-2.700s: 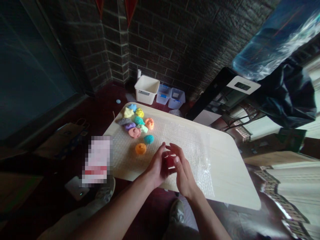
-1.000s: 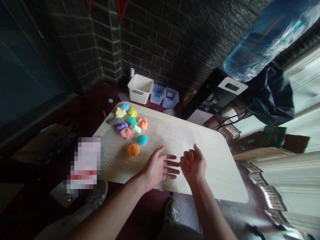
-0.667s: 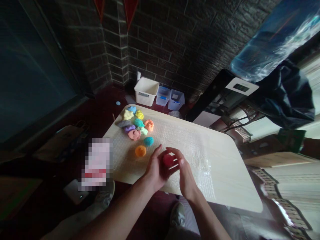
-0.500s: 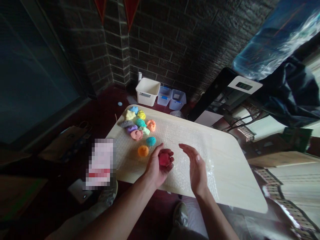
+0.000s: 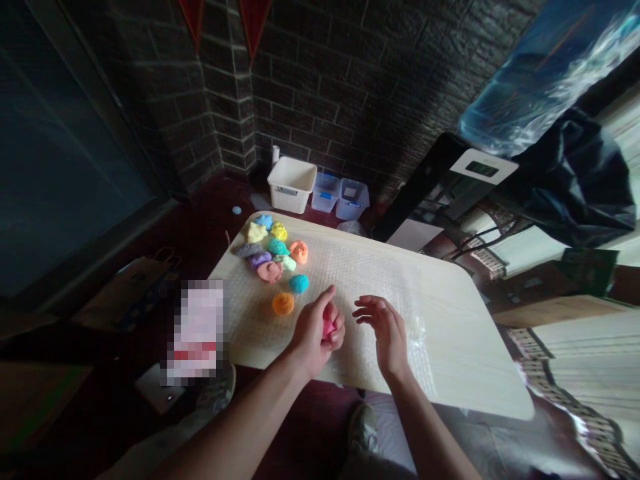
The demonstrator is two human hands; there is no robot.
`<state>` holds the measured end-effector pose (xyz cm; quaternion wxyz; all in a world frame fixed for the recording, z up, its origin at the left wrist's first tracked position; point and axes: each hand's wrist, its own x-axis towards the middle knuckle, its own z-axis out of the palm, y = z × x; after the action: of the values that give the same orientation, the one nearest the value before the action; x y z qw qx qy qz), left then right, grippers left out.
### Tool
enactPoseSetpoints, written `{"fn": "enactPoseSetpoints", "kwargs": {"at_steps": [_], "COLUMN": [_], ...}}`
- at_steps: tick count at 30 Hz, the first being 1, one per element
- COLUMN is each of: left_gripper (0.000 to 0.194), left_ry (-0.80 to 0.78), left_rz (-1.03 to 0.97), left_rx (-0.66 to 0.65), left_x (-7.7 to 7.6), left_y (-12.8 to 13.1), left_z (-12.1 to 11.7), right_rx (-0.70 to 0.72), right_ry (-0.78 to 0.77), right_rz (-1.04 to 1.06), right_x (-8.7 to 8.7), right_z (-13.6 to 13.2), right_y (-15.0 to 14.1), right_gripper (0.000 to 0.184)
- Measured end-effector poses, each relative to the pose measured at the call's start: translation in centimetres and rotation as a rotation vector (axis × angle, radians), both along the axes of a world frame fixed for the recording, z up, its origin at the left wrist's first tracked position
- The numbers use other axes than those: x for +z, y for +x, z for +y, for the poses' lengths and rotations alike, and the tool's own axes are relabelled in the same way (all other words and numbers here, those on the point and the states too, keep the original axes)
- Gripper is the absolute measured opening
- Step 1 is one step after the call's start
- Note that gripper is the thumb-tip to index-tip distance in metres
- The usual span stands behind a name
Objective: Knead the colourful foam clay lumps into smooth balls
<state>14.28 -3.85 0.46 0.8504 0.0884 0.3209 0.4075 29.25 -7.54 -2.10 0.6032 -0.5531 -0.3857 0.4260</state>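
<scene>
My left hand [image 5: 316, 333] is curled around a lump of pinkish-red modelling clay [image 5: 328, 327], which shows between the palm and the bent fingers. Facing it, apart by a small gap, my right hand [image 5: 387, 333] holds nothing, its fingers apart and slightly bent. Left of my left hand, on bubble wrap [image 5: 350, 267], lie an orange clay ball [image 5: 283, 304] and a teal clay ball [image 5: 299, 284]. Beyond them sit several lumps of clay, among them a salmon-pink lump [image 5: 270, 271], an orange-peach lump [image 5: 299, 252] and a yellow lump [image 5: 279, 231].
The pale wooden table [image 5: 470, 347] extends to the right. Behind it on the floor stand a white basket [image 5: 292, 193] and two clear plastic bins, one of them a right-hand bin [image 5: 353, 200]. A black and white appliance [image 5: 425, 200] stands at the back right.
The left hand has turned and its fingers have closed further around the red clay. My right hand has moved slightly left, its fingers now more bent. The view has shifted a little.
</scene>
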Motion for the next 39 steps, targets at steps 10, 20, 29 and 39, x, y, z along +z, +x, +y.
{"fn": "enactPoseSetpoints", "kwargs": {"at_steps": [10, 20, 29, 39], "left_gripper": [0.032, 0.024, 0.021, 0.026], "left_ry": [0.474, 0.419, 0.102, -0.281], "left_rz": [0.174, 0.364, 0.225, -0.168], "left_rx": [0.023, 0.273, 0.134, 0.062], "left_x": [-1.0, -1.5, -1.8, -0.9], "left_y": [0.8, -0.1, 1.1, 0.6], "left_z": [-3.7, -0.5, -1.2, -0.7], "right_rx": [-0.034, -0.089, -0.088, 0.040], "right_ry": [-0.292, -0.276, -0.134, 0.195], "right_rz": [0.800, 0.777, 0.225, -0.340], "right_x": [-0.2, 0.6, 2.1, 3.7], "right_z": [0.3, 1.3, 0.2, -1.6], "right_y": [-3.9, -0.7, -2.2, -2.6], "right_gripper": [0.039, 0.037, 0.064, 0.043]}}
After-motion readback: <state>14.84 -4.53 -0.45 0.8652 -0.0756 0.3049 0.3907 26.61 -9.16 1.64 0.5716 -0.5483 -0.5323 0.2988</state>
